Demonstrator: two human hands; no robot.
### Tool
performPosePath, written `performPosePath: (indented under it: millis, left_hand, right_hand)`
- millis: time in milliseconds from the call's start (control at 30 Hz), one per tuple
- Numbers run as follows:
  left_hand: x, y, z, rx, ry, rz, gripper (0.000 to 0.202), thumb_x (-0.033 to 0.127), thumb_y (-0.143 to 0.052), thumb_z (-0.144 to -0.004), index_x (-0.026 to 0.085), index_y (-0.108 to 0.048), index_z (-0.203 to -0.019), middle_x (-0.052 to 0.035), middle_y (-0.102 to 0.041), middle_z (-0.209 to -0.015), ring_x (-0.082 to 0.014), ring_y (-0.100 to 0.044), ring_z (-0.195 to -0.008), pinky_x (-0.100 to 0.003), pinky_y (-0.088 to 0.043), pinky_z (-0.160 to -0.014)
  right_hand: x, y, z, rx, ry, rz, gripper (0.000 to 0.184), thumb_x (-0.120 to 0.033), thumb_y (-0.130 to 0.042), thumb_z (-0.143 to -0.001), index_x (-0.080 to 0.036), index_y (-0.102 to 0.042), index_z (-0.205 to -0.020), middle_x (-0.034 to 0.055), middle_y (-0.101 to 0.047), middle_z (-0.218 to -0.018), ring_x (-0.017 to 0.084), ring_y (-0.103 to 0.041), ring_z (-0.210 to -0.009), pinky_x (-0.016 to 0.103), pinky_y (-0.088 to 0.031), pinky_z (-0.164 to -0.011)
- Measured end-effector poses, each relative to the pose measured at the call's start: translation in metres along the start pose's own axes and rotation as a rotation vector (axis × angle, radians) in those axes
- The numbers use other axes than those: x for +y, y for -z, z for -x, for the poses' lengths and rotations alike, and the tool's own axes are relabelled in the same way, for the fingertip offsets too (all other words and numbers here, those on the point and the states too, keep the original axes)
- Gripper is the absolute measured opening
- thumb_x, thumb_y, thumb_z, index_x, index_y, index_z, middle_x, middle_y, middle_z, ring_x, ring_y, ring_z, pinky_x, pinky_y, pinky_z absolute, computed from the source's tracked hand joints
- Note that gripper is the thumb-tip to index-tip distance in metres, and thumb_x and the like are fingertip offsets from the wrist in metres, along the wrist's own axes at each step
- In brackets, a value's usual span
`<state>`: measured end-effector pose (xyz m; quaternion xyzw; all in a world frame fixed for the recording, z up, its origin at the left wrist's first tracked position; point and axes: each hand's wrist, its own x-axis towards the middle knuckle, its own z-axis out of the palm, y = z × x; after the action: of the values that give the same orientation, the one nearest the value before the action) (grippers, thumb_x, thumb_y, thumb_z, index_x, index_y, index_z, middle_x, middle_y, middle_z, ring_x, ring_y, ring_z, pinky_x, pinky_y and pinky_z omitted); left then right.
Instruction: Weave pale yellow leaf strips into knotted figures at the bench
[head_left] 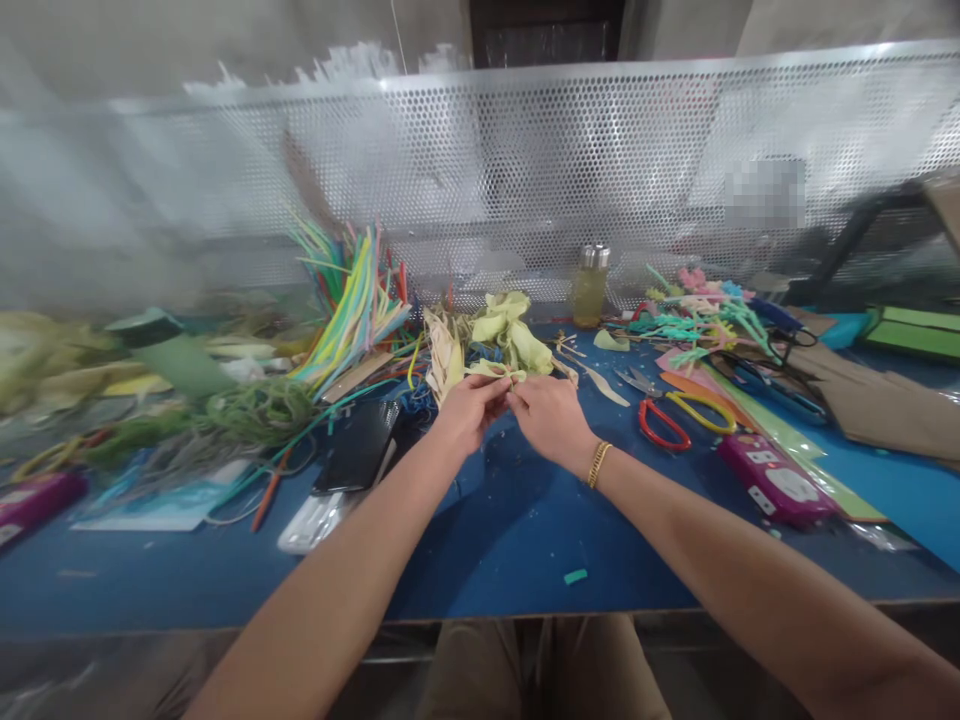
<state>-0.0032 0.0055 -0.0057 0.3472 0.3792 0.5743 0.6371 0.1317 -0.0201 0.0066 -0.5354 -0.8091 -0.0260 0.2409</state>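
Both hands meet over the middle of the blue table, fingertips pinched close together. My left hand grips the near edge of a pale yellow-green strip that looks like dried husk or leaf. Beside it, my right hand pinches the same strip; a gold bracelet is on that wrist. Just beyond the fingers lies a heap of crumpled pale green leaf-like pieces. Dry beige husk stands at the heap's left. The fingertips hide part of the strip.
Scissors with red and yellow handles and a purple case lie right. A bottle stands behind. Left are colourful pipe cleaners, a black phone-like slab and green string. A perforated metal screen borders the back.
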Motion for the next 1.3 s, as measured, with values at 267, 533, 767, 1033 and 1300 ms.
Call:
performPosePath:
  millis: [267, 533, 767, 1033, 1300]
  left_hand:
    - [-0.002, -0.001, 0.000, 0.029, -0.003, 0.075, 0.019, 0.011, -0.082, -0.060, 0.014, -0.070, -0.074, -0.0029, -0.072, -0.074, -0.0116, -0.063, -0.063, -0.022, -0.049, -0.060]
    - [-0.006, 0.002, -0.005, 0.045, 0.008, 0.072, 0.025, 0.012, -0.082, -0.058, 0.013, -0.070, -0.080, -0.0044, -0.072, -0.077, -0.0133, -0.064, -0.065, -0.024, -0.050, -0.059]
    - [-0.006, 0.009, -0.009, -0.036, -0.067, -0.134, 0.033, 0.026, -0.085, -0.060, 0.018, -0.064, -0.084, -0.0011, -0.069, -0.076, -0.0130, -0.063, -0.067, -0.026, -0.051, -0.066]
    - [-0.006, 0.004, 0.003, -0.226, 0.027, -0.339, 0.031, 0.036, -0.083, -0.062, 0.016, -0.063, -0.074, -0.0008, -0.063, -0.071, -0.0115, -0.056, -0.062, -0.026, -0.042, -0.061]
    - [-0.002, -0.004, 0.011, -0.222, 0.017, -0.285, 0.041, 0.039, -0.087, -0.055, 0.017, -0.055, -0.067, 0.0014, -0.060, -0.066, -0.0112, -0.055, -0.060, -0.026, -0.040, -0.060]
  right_hand:
    - [-0.004, -0.003, 0.000, 0.011, 0.052, -0.010, 0.033, -0.029, -0.042, -0.097, -0.018, -0.067, -0.079, 0.0061, -0.070, -0.089, 0.019, -0.059, -0.085, 0.034, -0.029, -0.073]
    - [-0.004, -0.011, 0.000, 0.042, 0.074, 0.004, 0.027, -0.025, -0.047, -0.094, -0.018, -0.069, -0.079, 0.0051, -0.071, -0.087, 0.019, -0.060, -0.085, 0.035, -0.028, -0.073]
    - [0.018, 0.001, -0.002, 0.162, -0.014, -0.050, 0.044, -0.050, -0.046, -0.095, -0.019, -0.069, -0.074, 0.0066, -0.069, -0.080, 0.021, -0.060, -0.083, 0.036, -0.032, -0.080]
    - [0.041, -0.013, -0.013, 0.119, -0.123, -0.558, 0.028, -0.045, -0.059, -0.086, -0.022, -0.076, -0.083, 0.0061, -0.073, -0.090, 0.021, -0.063, -0.089, 0.032, -0.043, -0.080]
    - [0.033, -0.021, -0.011, 0.006, -0.336, -1.237, 0.034, -0.050, -0.068, -0.074, -0.016, -0.071, -0.076, 0.0064, -0.070, -0.077, 0.018, -0.061, -0.074, 0.030, -0.047, -0.070]
